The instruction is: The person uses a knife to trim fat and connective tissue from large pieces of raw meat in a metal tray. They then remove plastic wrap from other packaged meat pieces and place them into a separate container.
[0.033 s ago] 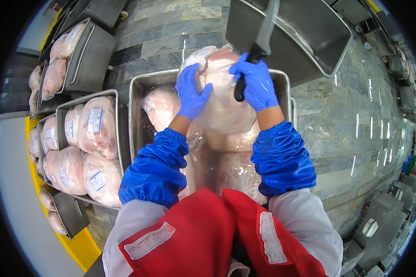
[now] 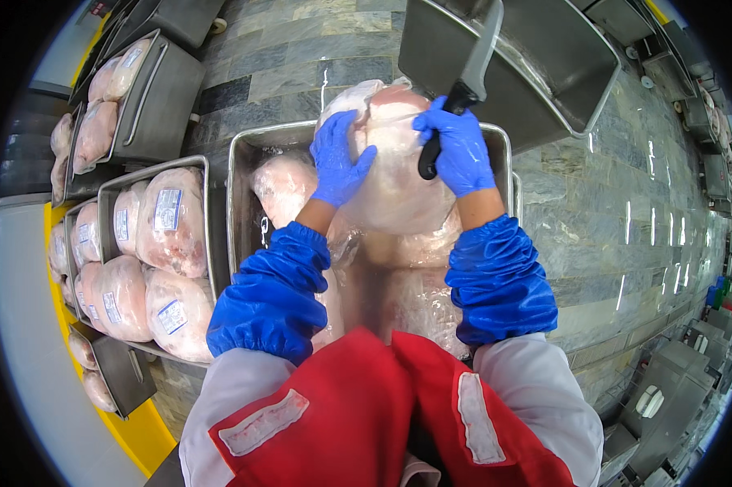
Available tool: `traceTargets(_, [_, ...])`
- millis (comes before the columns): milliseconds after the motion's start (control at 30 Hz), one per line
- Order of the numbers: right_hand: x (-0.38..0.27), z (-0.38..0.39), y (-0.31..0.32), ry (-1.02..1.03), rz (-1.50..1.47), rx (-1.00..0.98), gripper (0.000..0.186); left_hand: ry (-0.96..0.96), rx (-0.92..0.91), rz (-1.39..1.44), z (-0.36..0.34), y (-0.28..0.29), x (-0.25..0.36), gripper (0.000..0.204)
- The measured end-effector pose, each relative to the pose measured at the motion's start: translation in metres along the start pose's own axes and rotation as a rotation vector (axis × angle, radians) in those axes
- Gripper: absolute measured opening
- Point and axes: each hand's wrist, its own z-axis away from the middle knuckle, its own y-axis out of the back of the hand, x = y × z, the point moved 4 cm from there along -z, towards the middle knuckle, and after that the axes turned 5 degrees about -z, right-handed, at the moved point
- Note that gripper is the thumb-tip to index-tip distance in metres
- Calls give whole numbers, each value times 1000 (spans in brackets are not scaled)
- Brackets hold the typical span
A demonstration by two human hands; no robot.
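Observation:
My right hand (image 2: pixel 463 154), in a blue glove, is closed round the black handle of a knife (image 2: pixel 481 61). Its broad blade points up and away, over a grey metal bin. My left hand (image 2: pixel 337 166), gloved too, lies against the left side of a large piece of pale pink meat (image 2: pixel 402 174) in clear plastic wrap, thumb spread from the fingers. This piece rests above other wrapped meat (image 2: pixel 423 300) in a metal tub (image 2: pixel 233 174) in front of me. The fingertips of my right hand are close to its right edge; whether they touch it I cannot tell.
On the left, metal tubs hold several wrapped, labelled meat pieces (image 2: pixel 167 223). An open grey metal bin (image 2: pixel 573 77) stands beyond the tub at the right. Grey tiled floor (image 2: pixel 593 243) stretches to the right, wet and shiny. Grey equipment (image 2: pixel 674 398) stands at the lower right.
My right hand and the knife have shifted slightly to the right, a little away from the meat. My left hand has stayed nearly in place.

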Motion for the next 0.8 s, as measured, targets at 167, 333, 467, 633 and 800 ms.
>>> traceTargets(167, [-2,16,22,-73,11,55,10,22,-210,-10,-31,-4,-24,72])
traceTargets(333, [-5,64,35,-141,274,184,19,123,-509,291,-66,-23,-57,76])
traceTargets(467, [-12,123,44,-283,432,298,34,130,-626,287,-72,-18,-41,77])
traceTargets(633, [-13,180,16,-468,672,68,45,2,-590,95,-72,-14,-32,70])
traceTargets(800, [-15,186,-16,-400,486,47,60,-89,-659,-17,-76,-14,-18,61])
